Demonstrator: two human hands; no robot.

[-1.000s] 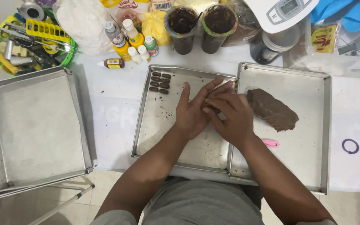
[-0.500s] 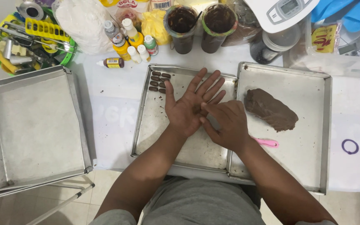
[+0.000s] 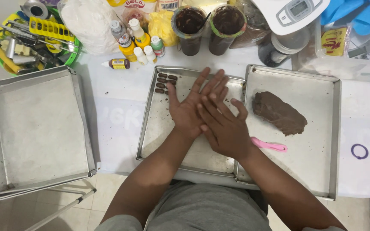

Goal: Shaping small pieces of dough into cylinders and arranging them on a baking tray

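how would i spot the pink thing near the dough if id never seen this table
Start at the right-hand metal tray, the one holding the brown dough slab. Look below the slab, toward the tray's left side, just beside the right hand. The pink tool lies flat there: a slim, elongated strip, the only pink item on any tray.
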